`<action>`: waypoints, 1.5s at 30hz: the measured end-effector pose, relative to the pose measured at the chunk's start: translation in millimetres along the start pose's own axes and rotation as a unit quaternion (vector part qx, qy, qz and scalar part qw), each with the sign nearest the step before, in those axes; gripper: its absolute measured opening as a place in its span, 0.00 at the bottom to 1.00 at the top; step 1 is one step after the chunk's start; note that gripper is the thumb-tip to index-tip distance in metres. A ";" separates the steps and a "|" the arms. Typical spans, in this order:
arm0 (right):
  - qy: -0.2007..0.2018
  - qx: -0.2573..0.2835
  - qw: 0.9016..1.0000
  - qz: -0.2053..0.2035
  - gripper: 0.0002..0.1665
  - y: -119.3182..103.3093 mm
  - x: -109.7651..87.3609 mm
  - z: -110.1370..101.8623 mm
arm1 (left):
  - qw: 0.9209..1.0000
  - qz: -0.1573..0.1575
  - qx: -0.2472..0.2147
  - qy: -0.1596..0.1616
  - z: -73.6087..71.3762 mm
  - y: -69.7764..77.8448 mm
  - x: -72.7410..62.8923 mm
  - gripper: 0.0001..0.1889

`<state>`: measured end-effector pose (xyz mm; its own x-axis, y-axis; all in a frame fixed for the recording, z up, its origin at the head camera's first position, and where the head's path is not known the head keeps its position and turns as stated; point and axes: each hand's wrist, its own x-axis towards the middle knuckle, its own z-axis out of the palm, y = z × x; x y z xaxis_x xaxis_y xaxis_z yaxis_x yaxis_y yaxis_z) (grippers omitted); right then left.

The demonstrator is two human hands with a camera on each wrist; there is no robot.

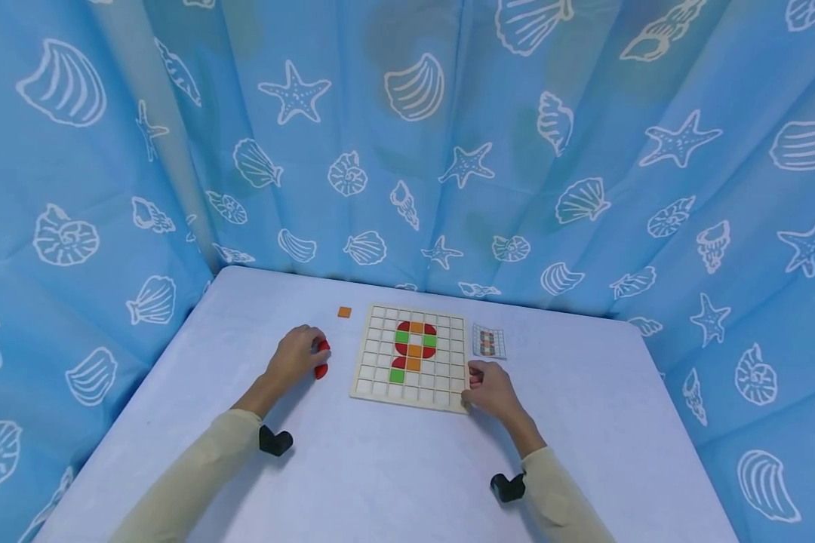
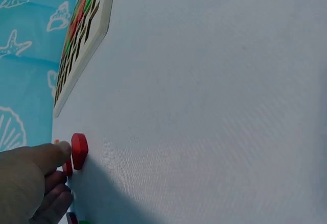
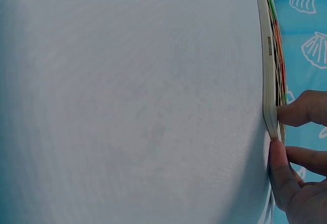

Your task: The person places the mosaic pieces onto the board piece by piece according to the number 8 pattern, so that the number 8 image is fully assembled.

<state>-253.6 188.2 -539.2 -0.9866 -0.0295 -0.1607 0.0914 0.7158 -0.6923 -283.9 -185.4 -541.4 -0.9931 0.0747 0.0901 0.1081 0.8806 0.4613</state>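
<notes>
Grid board [image 1: 436, 382], one: lying near the desk's [image 1: 387, 483] far edge; my right fingers [image 3: 304, 109] are gripping its near-right corner, best held still. Red tiles [image 2: 80, 151]: my left fingers [image 2: 50, 155] are touching them, pinch uncertain.

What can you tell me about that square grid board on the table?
The grid board is pale and looks wooden, with a plain border and thin raised lines parting it into square cells. Red, orange and green pieces fill some cells, making a ring around one bare cell, with a short tail toward the near side; most cells are bare. It lies flat on the white table, turned slightly. The right hand holds its edge by the near right corner.
</notes>
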 end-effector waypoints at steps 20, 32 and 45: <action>-0.002 -0.004 1.000 -0.005 0.40 -1.9 1.3 -1.7 | 0.999 0.000 -0.013 -0.035 4.2 9.5 13.7 0.19; -0.002 -0.006 1.000 0.004 0.41 0.1 0.8 0.3 | 0.993 0.036 -0.021 -0.114 -2.0 8.7 16.4 0.22; -0.002 -0.002 1.000 -0.002 0.40 0.1 -0.8 -0.6 | 0.989 0.047 -0.015 -0.137 -1.1 14.6 22.7 0.27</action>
<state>-252.9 188.7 -538.7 -0.9864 -0.0353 -0.1607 0.0867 0.7184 -0.6902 -304.9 -171.4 -531.7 -0.9531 0.2834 -0.1059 0.1984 0.8497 0.4885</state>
